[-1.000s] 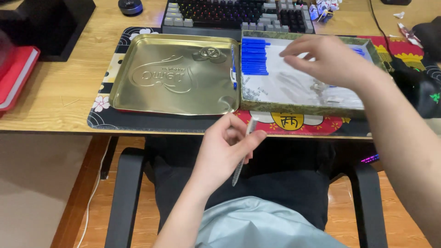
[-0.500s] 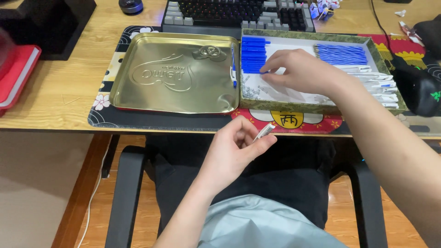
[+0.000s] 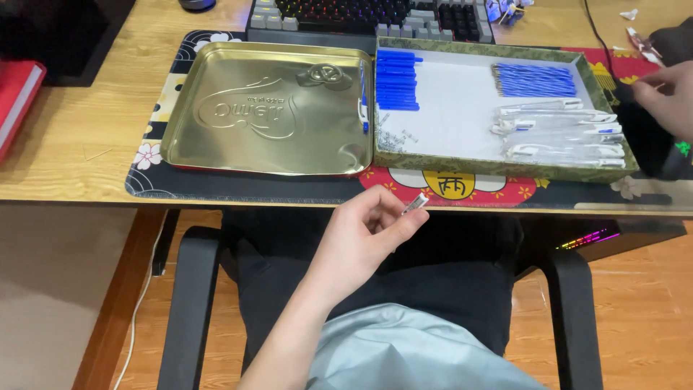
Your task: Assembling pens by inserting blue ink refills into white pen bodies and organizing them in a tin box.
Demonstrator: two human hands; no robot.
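Right hand has pulled away from the box to the far edge; its grip is hard to see. Left hand pinches a small clear pen part below the desk. It looks light, stiff and slippery, so hold its middle.

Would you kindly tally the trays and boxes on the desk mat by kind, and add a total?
Gold metal tray: 1
Green-rimmed cardboard box holding pen parts: 1
Total: 2
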